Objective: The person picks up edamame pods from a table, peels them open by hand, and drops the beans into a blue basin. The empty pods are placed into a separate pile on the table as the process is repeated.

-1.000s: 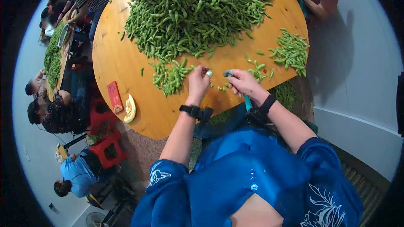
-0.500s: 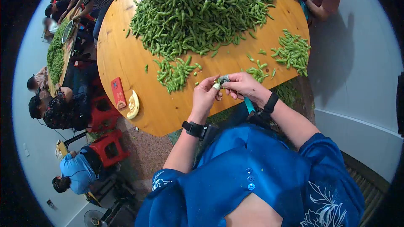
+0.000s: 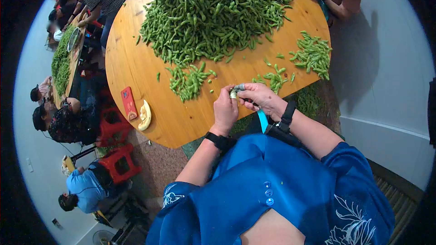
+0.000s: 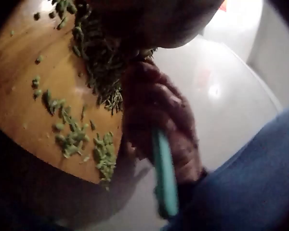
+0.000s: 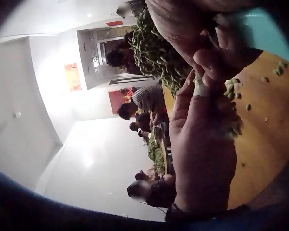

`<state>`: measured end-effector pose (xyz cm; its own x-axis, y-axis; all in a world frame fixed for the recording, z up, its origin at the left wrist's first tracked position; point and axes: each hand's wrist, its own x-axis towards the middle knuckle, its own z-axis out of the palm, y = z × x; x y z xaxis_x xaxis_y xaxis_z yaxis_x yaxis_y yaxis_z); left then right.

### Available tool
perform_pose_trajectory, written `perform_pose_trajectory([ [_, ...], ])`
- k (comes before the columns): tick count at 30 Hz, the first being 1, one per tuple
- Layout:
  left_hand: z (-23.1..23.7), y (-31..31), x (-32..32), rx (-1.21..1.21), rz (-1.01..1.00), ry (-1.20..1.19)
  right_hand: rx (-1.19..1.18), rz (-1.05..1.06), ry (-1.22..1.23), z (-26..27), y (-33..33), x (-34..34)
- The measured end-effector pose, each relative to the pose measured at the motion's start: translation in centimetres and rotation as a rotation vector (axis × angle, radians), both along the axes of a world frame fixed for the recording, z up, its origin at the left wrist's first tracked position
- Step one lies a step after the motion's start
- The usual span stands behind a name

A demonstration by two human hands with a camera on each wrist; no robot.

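Both hands meet fingertip to fingertip over the near table edge in the head view. My left hand (image 3: 225, 111), with a white wrap on its thumb, pinches a small green soybean pod that the fingers mostly hide; a bit of green shows between the hands in the left wrist view. My right hand (image 3: 264, 97) has a grey wrap on a fingertip pressed against the left thumb. Its fingers curl round a turquoise handle (image 4: 164, 173), whose working end is hidden. A small group of soybean pods (image 3: 187, 81) lies just beyond the left hand.
A large heap of pods (image 3: 213, 18) covers the far part of the wooden table (image 3: 168, 127). More pods (image 3: 313, 54) lie at its right edge. On the left are a red phone-like object (image 3: 129, 103) and a piece of yellow peel (image 3: 145, 115). Other people work around nearby tables.
The hands were apart one second ago, the left beside the small pod group. They have come together, and both now sit slightly lower, nearer the body.
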<state>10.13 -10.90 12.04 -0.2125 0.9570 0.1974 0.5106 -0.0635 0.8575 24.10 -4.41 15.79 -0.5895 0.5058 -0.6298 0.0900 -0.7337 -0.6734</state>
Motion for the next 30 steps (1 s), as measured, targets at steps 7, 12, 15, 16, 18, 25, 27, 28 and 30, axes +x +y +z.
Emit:
perform_pose_trajectory([
  [7,-1.8,1.0,-0.8,-0.248,-0.017,-0.428,0.068,0.006,-0.076,-0.2,0.2,-0.5],
  [12,-1.6,1.5,-1.3,-0.462,0.028,-1.345,0.178,0.051,-0.149,-0.2,1.0,-0.8],
  [15,-1.1,1.5,-1.0,-0.449,0.004,-1.236,0.326,0.043,-0.227,-0.5,0.9,-1.5],
  [16,-0.8,1.6,-1.0,-0.432,-0.016,-1.060,0.404,0.018,-0.246,-0.7,0.7,-1.6],
  [18,-1.3,1.7,-0.7,-0.370,-0.018,-0.874,0.482,0.021,-0.246,-0.8,0.3,-1.6],
  [25,-1.4,1.6,-0.6,-0.322,0.006,-0.973,0.467,-0.037,-0.183,-1.4,0.1,-1.5],
  [27,-2.1,1.7,-0.6,-0.346,0.017,-1.096,0.469,-0.021,-0.166,-1.5,0.1,-1.4],
  [28,-2.6,1.7,-0.7,-0.369,0.026,-1.218,0.473,-0.006,-0.149,-1.5,0.1,-1.3],
  [30,-3.3,1.8,-1.2,-0.398,-0.001,-1.224,0.489,0.011,-0.168,-1.1,-0.1,-1.4],
])
